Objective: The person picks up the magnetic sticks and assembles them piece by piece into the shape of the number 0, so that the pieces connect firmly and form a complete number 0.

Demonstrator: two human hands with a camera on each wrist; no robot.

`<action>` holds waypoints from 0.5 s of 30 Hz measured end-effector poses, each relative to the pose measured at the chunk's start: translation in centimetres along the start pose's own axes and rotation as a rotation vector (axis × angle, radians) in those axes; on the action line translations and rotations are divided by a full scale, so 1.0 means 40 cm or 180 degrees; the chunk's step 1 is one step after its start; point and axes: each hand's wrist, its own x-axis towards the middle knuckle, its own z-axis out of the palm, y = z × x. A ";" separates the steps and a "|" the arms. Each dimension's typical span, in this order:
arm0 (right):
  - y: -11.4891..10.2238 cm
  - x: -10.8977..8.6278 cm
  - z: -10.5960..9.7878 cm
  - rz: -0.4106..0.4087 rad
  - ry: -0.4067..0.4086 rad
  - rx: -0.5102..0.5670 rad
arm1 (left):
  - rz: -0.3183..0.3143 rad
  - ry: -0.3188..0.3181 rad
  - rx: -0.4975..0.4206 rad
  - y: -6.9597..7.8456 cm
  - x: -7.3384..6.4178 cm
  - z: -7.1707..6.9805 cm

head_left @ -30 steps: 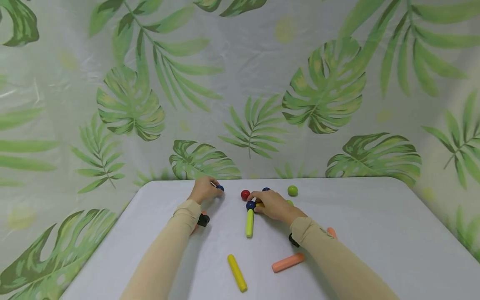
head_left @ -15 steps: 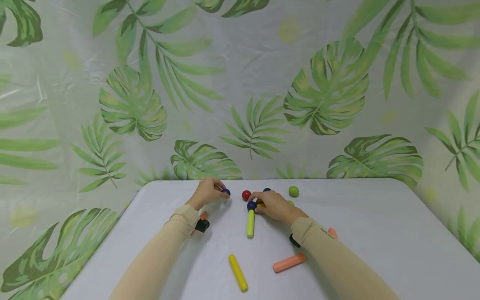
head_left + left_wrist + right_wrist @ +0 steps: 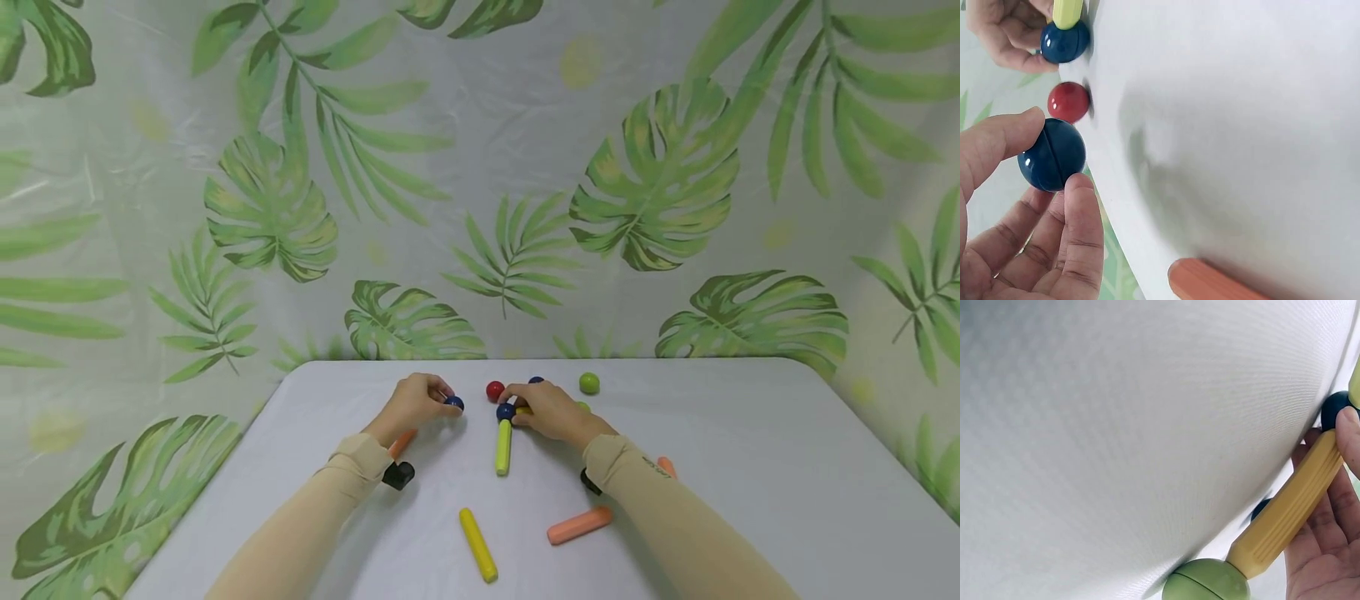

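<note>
Here, head view: my left hand (image 3: 414,402) pinches a glossy dark-blue ball (image 3: 453,403), left of a red ball (image 3: 494,390) on the white table (image 3: 750,467). My right hand (image 3: 551,410) grips a second blue ball (image 3: 505,412) joined to a lime-green stick (image 3: 502,447).

Left wrist view: thumb and fingers (image 3: 1079,225) clamp the dark-blue ball (image 3: 1052,155).

Right wrist view: my fingers (image 3: 1349,434) curl around a ribbed yellow stick (image 3: 1288,509) ending in a green ball (image 3: 1207,582).

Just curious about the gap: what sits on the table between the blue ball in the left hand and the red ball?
Nothing: between the blue ball and the red ball only bare white table shows in the head view.
</note>
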 end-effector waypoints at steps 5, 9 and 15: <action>-0.004 -0.001 -0.002 0.0042 -0.0003 0.0016 | 0.0011 -0.0104 -0.0102 0.005 -0.030 0.020; -0.007 -0.003 -0.004 0.0006 0.0012 0.0031 | 0.0119 -0.0146 -0.0166 0.013 -0.052 0.036; -0.009 -0.005 -0.006 -0.0029 0.0014 0.0026 | 0.0202 -0.0257 -0.0196 0.022 -0.079 0.050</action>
